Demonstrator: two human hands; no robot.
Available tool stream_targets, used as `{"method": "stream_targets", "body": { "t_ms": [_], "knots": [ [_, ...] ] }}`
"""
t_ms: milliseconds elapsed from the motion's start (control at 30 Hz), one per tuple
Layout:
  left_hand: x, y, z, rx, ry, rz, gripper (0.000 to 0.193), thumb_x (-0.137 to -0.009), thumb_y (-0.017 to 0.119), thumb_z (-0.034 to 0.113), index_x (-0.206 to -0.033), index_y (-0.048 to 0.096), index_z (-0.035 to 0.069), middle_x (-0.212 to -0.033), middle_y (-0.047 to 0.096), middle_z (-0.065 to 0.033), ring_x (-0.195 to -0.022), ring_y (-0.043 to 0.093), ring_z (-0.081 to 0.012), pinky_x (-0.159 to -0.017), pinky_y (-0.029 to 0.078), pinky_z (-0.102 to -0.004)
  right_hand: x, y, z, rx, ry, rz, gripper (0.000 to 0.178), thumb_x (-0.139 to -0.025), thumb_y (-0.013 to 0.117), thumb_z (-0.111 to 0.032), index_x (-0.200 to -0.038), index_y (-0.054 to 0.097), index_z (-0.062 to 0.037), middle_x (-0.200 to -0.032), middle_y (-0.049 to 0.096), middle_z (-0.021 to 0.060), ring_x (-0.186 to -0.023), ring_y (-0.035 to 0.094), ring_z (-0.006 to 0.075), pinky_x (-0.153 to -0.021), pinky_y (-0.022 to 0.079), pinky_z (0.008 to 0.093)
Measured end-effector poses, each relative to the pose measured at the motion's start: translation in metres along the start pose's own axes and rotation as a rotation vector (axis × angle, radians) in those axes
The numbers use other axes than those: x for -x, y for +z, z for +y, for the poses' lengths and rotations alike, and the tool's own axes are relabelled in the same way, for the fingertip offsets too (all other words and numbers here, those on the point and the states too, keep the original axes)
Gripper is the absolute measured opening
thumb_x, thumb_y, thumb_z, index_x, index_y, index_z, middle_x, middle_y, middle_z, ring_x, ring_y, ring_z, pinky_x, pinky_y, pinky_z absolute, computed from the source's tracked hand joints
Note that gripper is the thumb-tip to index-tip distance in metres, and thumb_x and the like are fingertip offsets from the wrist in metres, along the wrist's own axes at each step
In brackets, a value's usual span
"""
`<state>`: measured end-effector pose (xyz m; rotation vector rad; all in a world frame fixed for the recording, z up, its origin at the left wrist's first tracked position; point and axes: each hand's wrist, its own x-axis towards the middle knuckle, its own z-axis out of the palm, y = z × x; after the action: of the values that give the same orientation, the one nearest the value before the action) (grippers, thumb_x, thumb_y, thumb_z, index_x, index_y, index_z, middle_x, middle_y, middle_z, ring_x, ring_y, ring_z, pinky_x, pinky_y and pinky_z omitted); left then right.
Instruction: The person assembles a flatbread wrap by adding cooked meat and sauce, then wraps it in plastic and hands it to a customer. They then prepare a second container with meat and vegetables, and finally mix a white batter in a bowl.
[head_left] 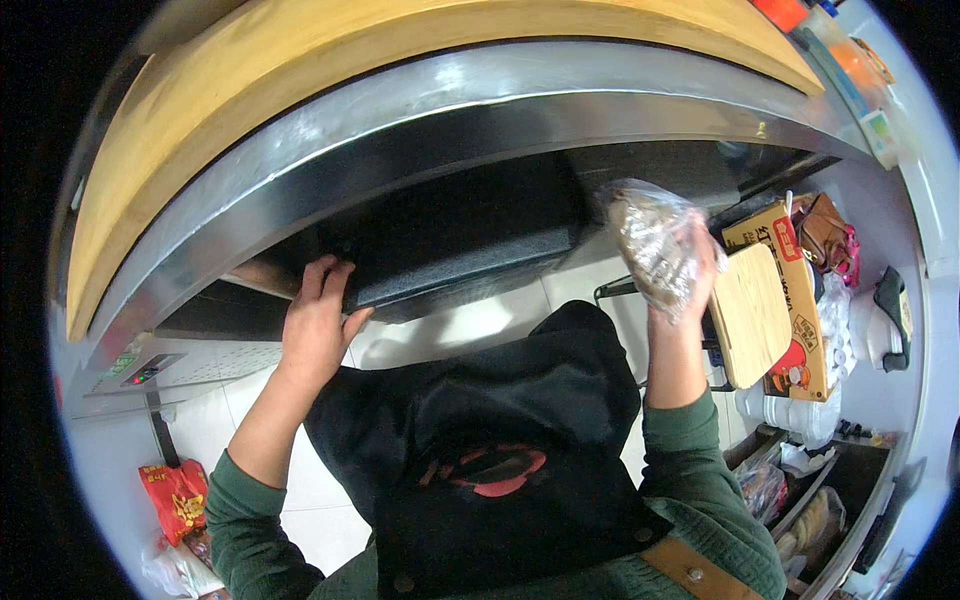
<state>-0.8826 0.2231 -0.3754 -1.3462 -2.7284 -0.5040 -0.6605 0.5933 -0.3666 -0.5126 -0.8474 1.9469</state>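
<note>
My left hand (314, 325) grips the left corner of a dark panel (470, 240), which looks like a door or drawer front under the counter. Its fingers lie over the edge, with the thumb lower on the near side. Raised to the right of that panel, my right hand (706, 268) is closed on a clear plastic bag (645, 240). Something brownish fills the bag, too blurred by the shiny film to name. Part of the right fingers is hidden behind the plastic.
A steel counter edge (430, 130) with a thick wooden board (400, 40) spans the top. At right stand a wooden-topped stool (752, 315), a printed carton (808, 330) and an open drawer (850, 500) holding bags. A red packet (175, 495) lies lower left.
</note>
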Motion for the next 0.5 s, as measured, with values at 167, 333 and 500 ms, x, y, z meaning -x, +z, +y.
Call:
{"method": "stream_targets", "body": {
  "t_ms": [167, 333, 500],
  "knots": [
    [-0.005, -0.003, 0.009, -0.013, 0.017, -0.086, 0.061, -0.077, 0.081, 0.015, -0.131, 0.055, 0.003, -0.135, 0.049, -0.0204, -0.109, 0.063, -0.0418, -0.089, 0.056, -0.0459, -0.008, 0.019, 0.015, 0.013, 0.061, 0.078, 0.013, -0.097, 0.063, -0.02, -0.098, 0.063, -0.0069, -0.088, 0.063, 0.0046, -0.081, 0.064, 0.0184, -0.074, 0.055, 0.0331],
    [0.003, -0.023, 0.032, -0.142, 0.06, -0.029, 0.062, -0.075, 0.083, 0.022, -0.128, 0.058, 0.001, -0.133, 0.054, -0.0224, -0.123, 0.052, -0.0436, -0.105, 0.042, -0.0502, 0.036, 0.037, -0.01, 0.13, 0.03, -0.15, 0.012, -0.097, 0.063, -0.017, -0.101, 0.061, -0.0059, -0.089, 0.064, 0.0039, -0.079, 0.062, 0.0138, -0.073, 0.054, 0.0304],
    [0.029, -0.091, 0.137, 1.861, -0.483, -0.573, 0.073, -0.101, 0.06, 0.036, -0.158, 0.024, 0.008, -0.155, 0.04, -0.0118, -0.141, 0.041, -0.0259, -0.115, 0.038, -0.0473, 0.128, 0.132, -0.084, 0.366, 0.335, -0.406, 0.019, -0.096, 0.062, -0.009, -0.113, 0.061, -0.0002, -0.109, 0.065, 0.0068, -0.102, 0.06, 0.016, -0.092, 0.049, 0.0327]
  ]
}}
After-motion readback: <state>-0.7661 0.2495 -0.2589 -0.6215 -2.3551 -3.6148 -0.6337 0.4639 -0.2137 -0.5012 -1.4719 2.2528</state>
